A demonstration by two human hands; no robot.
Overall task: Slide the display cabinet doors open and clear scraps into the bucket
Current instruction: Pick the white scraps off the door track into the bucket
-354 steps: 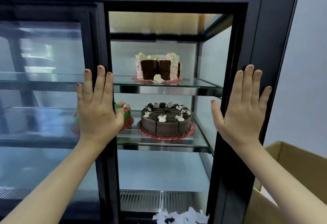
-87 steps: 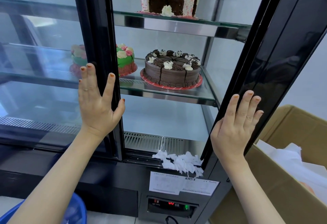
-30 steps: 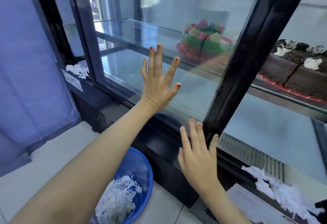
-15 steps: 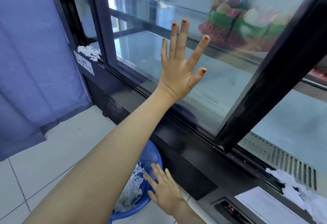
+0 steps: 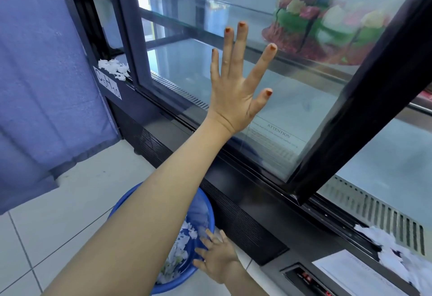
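While the splayed left hand [image 5: 236,90] presses one glass door [image 5: 292,118], the flat right hand [image 5: 216,258] touches one bucket [image 5: 208,204]. Two scrap piles [image 5: 114,69] [image 5: 395,252] lie well apart

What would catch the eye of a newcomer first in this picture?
First the left hand, spread flat on the glass door in the middle. Behind the glass at upper right stands a green cake with bright toppings. At the bottom, the right hand is at the rim of a blue bucket holding white scraps.

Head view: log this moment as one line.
left hand flat on glass door | right hand at bucket rim | scraps on ledge
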